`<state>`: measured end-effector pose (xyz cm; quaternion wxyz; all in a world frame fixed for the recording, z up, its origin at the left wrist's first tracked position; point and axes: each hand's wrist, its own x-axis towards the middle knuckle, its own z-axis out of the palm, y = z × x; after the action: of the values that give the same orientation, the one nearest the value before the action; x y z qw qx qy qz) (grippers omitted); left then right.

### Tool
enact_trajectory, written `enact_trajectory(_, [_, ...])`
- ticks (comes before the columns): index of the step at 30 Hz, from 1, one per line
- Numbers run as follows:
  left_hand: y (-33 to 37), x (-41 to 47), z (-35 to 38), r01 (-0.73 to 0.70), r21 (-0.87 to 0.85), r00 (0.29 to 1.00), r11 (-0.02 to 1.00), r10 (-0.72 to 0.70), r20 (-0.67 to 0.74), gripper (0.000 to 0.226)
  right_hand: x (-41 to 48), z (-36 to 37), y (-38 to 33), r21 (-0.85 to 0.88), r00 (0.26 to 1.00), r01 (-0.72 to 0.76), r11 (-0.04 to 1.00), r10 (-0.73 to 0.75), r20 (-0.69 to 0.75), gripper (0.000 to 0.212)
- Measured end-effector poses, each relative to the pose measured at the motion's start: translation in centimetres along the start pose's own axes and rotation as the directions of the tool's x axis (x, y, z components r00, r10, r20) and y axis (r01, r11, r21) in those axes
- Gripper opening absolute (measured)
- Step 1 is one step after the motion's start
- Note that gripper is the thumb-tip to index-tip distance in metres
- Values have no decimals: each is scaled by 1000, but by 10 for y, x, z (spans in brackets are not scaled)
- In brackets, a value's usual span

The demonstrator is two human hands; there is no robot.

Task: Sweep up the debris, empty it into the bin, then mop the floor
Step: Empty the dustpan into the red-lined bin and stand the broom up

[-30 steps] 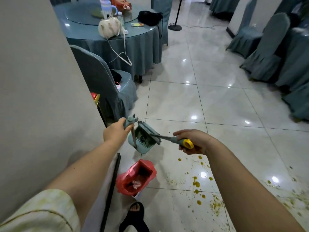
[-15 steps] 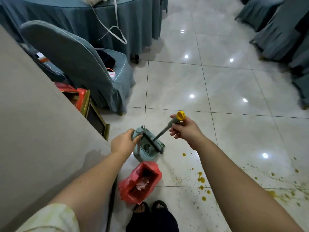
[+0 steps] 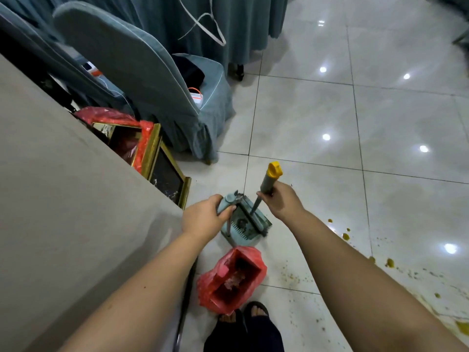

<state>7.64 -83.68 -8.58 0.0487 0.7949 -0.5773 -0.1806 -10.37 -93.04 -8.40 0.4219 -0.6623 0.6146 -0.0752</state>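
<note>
My left hand (image 3: 203,217) grips the pale blue handle of a teal dustpan (image 3: 245,228) that stands on the tiled floor. My right hand (image 3: 280,200) grips the grey broom handle (image 3: 269,180) with its yellow cap; the broom head lies in the dustpan's mouth. Just in front of my feet sits a small bin (image 3: 232,279) lined with a red bag, with pale scraps inside. Yellow-green debris (image 3: 389,262) and fine crumbs are scattered over the tiles to the right.
A beige wall (image 3: 63,212) fills the left side. Gold-framed pictures (image 3: 168,177) and a red bag lean against it. A blue-covered chair (image 3: 152,80) and a draped table (image 3: 215,19) stand behind. My sandalled feet (image 3: 243,316) are at the bottom.
The view has tilted further down. My right hand has swung the broom handle from lying sideways to nearly upright. The dustpan has come down nearer the bin, with my left hand on its handle throughout.
</note>
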Motion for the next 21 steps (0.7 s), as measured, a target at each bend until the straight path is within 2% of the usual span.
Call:
enact_trajectory(3, [1,1,5,-10,-2,999,1000,10,-51,39,4,1,-13,-78,999,50,996,-48,20,11])
enact_trajectory(7, [2,0,4,-18,-89,996,996,10,-92,46,0,8,-20,-61,994,100,993,-97,58,19])
enact_trajectory(11, [-1,-1,1,-57,-135,997,989,49,-64,38,-1,17,-17,47,980,183,982,-186,66,17])
enact_trajectory(14, [-4,0,0,-66,-173,997,983,58,-54,38,-2,24,-15,180,987,115,977,-133,89,28])
enact_trajectory(16, [-5,1,-2,-42,-256,999,966,43,-2,39,-5,29,-10,258,991,45,965,-76,112,36])
enact_trajectory(19, [-8,7,-7,54,-454,987,889,20,157,43,-9,35,4,309,988,18,951,-64,139,55])
enact_trajectory(21, [-10,14,-9,95,-525,970,846,41,241,46,-12,43,12,389,978,-29,921,-54,203,70])
